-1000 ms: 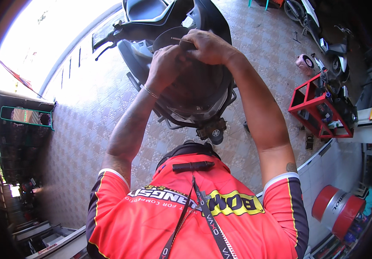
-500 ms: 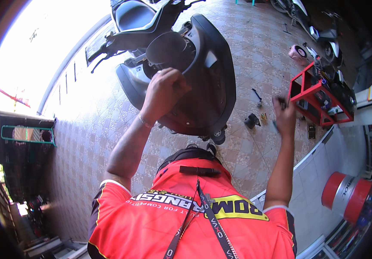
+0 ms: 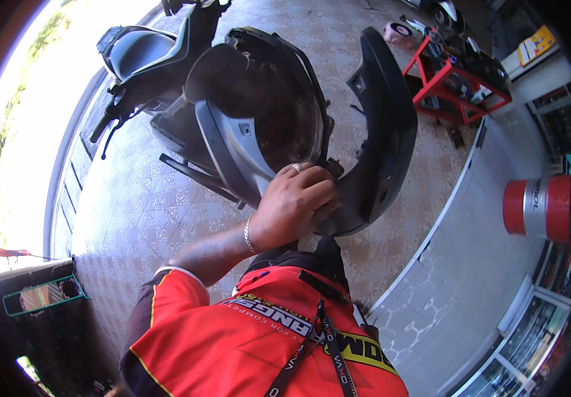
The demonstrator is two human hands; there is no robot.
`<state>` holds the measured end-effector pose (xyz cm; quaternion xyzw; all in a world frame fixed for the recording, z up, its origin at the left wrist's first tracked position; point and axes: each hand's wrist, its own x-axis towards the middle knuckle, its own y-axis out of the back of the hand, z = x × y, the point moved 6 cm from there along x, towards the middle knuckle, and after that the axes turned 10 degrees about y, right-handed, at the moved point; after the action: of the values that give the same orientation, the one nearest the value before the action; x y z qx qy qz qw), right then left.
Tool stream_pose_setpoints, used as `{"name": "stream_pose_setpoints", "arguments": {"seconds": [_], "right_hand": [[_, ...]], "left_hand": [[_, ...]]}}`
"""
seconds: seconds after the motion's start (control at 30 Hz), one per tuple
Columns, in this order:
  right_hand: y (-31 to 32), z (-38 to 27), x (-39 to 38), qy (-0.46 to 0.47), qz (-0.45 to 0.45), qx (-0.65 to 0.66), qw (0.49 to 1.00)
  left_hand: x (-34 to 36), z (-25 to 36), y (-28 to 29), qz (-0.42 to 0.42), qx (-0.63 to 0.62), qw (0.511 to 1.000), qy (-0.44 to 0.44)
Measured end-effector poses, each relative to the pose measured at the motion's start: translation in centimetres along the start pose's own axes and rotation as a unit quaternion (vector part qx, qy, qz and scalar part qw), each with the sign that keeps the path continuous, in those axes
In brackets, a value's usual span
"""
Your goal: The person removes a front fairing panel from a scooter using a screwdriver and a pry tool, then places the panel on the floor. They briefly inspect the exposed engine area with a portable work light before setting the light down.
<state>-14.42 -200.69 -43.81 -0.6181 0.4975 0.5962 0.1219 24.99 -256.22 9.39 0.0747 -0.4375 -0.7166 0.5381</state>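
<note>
My left hand (image 3: pixel 298 202), with a chain bracelet and a ring, is closed at the lower junction of the scooter's front bodywork (image 3: pixel 271 129) and a dark curved side panel (image 3: pixel 384 132); what lies inside the curled fingers is hidden. The panel stands apart from the scooter along its upper length, leaving a gap with floor showing through. A grey inner trim piece (image 3: pixel 239 135) sits just above and left of the hand. The handlebar (image 3: pixel 120 99), with grip and lever, rises at upper left. My right hand is not in view.
A red metal stand (image 3: pixel 431 89) holding parts is at upper right, near another two-wheeler (image 3: pixel 444 16). A red-and-silver drum (image 3: pixel 517 205) stands at the right by glass display cases (image 3: pixel 530 331). A raised tiled edge (image 3: pixel 424 264) runs along the right. A green-framed item (image 3: pixel 14 301) is at lower left.
The dark side panel has swung away from the body to the right. My left hand has moved right and lower; my right hand has left the view. The whole view has shifted.
</note>
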Motion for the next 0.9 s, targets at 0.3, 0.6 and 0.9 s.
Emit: {"name": "stream_pose_setpoints", "arguments": {"seconds": [0.3, 0.6, 0.9], "right_hand": [[-8.7, -5.0, -9.0, 0.137, 0.101, 0.117, 0.978], [-6.7, -1.6, -16.0, 0.128, 0.336, 0.206, 0.910], [-27.5, 8.6, -27.8, 0.004, 0.194, 0.237, 0.952]], "left_hand": [[-8.4, 7.7, -1.5, -0.074, -0.071, 0.990, -0.099], [-23.7, 14.9, -5.3, -0.152, -0.075, 0.982, -0.087], [-33.0, 19.0, -7.6, -0.156, -0.114, 0.977, -0.092]]}}
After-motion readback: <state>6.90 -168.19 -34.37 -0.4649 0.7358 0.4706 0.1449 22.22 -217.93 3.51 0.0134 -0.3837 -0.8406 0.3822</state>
